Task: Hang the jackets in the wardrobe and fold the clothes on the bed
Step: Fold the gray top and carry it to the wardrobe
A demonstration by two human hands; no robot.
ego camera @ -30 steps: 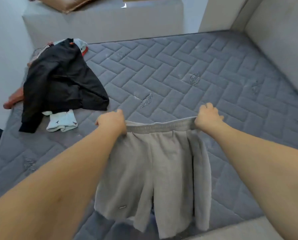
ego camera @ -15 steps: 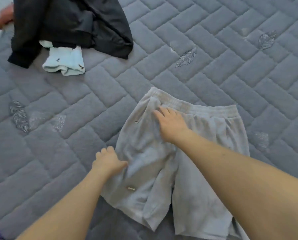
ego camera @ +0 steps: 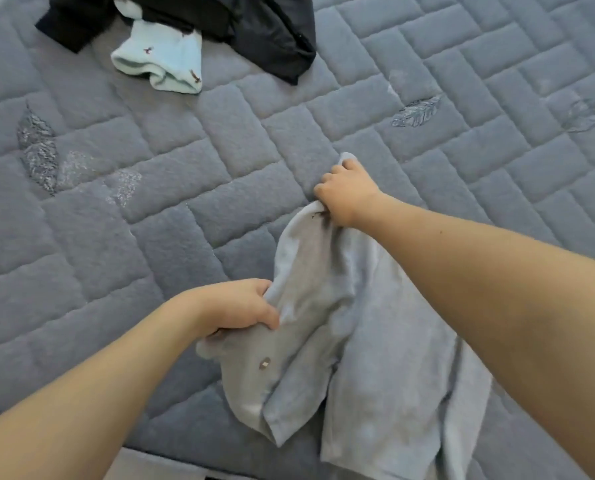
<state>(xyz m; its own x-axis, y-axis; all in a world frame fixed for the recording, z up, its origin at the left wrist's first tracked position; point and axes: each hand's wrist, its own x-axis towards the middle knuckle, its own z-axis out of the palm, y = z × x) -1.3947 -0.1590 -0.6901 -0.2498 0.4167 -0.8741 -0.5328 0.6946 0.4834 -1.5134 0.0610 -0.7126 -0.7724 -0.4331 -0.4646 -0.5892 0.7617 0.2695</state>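
A pair of grey shorts [ego camera: 368,358] lies bunched near the front edge of the quilted blue-grey mattress [ego camera: 150,202]. My right hand [ego camera: 348,192] grips the waistband end, furthest from me. My left hand [ego camera: 240,306] holds the left side of the shorts lower down, fingers curled into the cloth. The legs trail toward the mattress edge, partly under my right forearm. A black jacket [ego camera: 254,26] lies crumpled at the top of the view.
A pale blue garment [ego camera: 164,64] with small dark marks pokes out from under the black jacket at the upper left. The mattress edge runs along the bottom of the view.
Both hands went from resting on the flat shorts to gripping them. The left side of the shorts has been gathered rightward, so the garment now looks narrower and bunched.
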